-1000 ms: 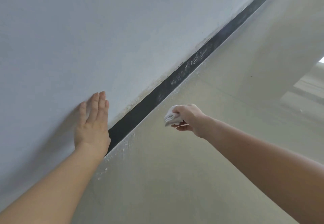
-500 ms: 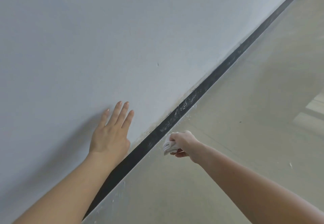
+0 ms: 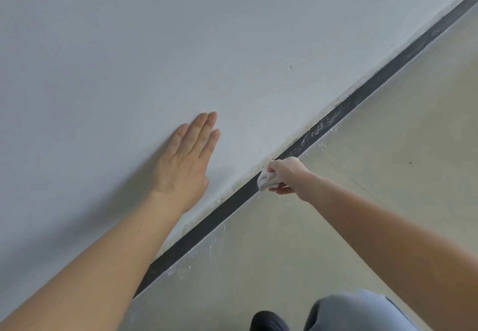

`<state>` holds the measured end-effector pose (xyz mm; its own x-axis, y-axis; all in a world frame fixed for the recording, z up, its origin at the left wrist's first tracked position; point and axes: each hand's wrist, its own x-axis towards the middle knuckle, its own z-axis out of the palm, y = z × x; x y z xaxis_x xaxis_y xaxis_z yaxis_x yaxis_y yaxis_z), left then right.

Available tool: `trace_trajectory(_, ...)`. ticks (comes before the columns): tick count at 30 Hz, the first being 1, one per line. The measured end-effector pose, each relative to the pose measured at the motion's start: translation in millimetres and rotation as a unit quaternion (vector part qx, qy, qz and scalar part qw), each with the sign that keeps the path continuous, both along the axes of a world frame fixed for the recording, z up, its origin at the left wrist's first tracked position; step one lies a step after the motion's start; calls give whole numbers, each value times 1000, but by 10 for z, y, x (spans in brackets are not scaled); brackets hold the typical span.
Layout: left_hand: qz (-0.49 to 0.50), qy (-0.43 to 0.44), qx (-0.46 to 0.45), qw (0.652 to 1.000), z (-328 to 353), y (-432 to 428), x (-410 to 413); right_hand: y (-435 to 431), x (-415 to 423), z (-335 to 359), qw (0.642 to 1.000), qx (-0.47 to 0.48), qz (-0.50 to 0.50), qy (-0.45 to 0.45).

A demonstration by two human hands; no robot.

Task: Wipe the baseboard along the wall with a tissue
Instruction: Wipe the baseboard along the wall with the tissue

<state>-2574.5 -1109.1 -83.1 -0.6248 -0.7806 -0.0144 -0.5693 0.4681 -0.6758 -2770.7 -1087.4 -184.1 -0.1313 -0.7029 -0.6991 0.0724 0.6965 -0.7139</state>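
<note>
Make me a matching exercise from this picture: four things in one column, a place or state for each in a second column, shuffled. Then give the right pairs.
Things
1. left hand
2. right hand
3. tissue
4. baseboard

Places or states
A. dark strip where the wall meets the floor
B. flat on the white wall, fingers straight
C. crumpled white wad held against the dark strip
D. fingers curled round a wad

Pairs: 1-B, 2-D, 3-C, 4-A
</note>
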Motion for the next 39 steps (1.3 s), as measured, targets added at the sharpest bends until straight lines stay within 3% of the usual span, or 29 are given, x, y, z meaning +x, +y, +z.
trace_trajectory(3, -42, 15, -14, 999, -200, -101, -18, -75, 101, -152, 998, 3, 47, 31)
trace_trajectory(7, -103, 28, -8, 994, -424, -233, -110, -138, 99, -356, 997, 39, 36, 57)
trace_trajectory(12, -189, -28, -38, 981, -717, -391, -173, -251, 81, -721, 994, 67, 7, 84)
trace_trajectory(18, -278, -118, -59, 952, -1164, -600, -676, -91, 97, -1191, 997, 46, -4, -53)
trace_trajectory(24, -237, -138, -40, 961, -1265, -836, -1155, 85, 230, -1615, 983, 56, -47, -166)
trace_trajectory(28, -258, -174, -49, 949, -1119, -862, -1092, 5, 420, -1757, 945, 104, -216, -222)
trace_trajectory(33, -295, -178, -80, 935, -929, -910, -946, -23, 717, -1701, 911, 128, -245, -305)
trace_trajectory(39, -345, -161, -27, 924, -765, -1021, -874, -344, 602, -1530, 895, 150, -250, -339)
